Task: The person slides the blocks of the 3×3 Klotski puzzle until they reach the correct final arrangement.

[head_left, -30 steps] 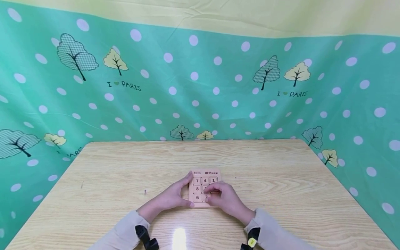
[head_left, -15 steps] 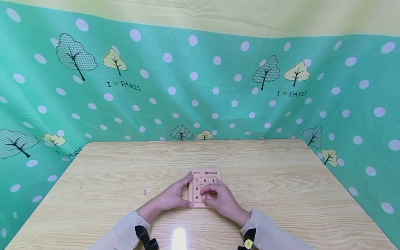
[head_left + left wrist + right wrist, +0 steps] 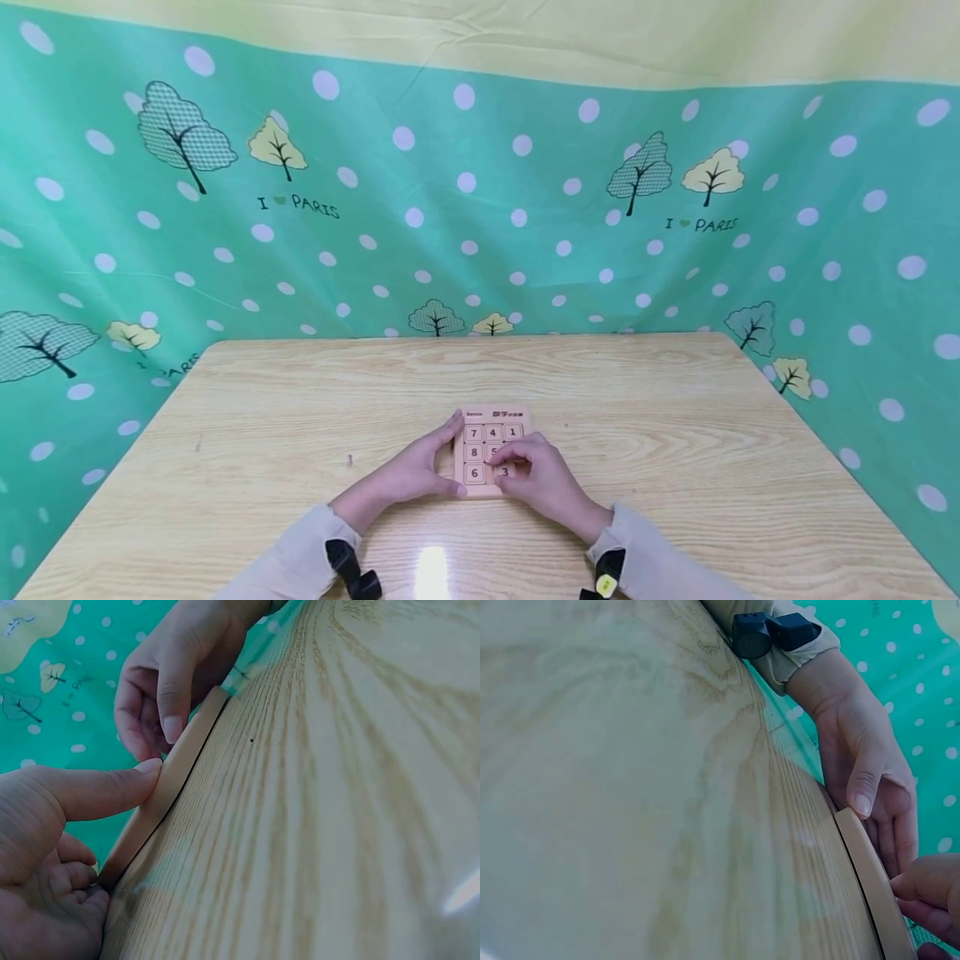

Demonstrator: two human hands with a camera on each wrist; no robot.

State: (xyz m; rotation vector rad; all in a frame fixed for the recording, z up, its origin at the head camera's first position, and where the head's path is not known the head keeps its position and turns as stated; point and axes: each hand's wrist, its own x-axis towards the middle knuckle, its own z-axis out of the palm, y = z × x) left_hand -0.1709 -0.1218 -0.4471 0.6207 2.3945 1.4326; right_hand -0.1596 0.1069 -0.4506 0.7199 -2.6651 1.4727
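Observation:
A wooden number slide puzzle lies flat on the table, with square tiles in a frame. My left hand holds its left side, index finger near the upper corner and thumb at the lower corner. In the left wrist view the thumb presses the frame's edge. My right hand is over the right columns, thumb and bent index finger at the tile marked 3. A bare slot lies between that tile and the tile marked 6. The right hand hides part of the right column.
The puzzle sits mid-table on a light wood-grain tabletop. Behind and beside it hangs a green dotted curtain. A tiny dark mark shows on the table left of the left hand. Glare shines near the front.
The tile marked 3 has slid one slot to the right along the bottom row, leaving a gap beside the 6. My right hand dipped left, then moved right with it. The left hand stayed put.

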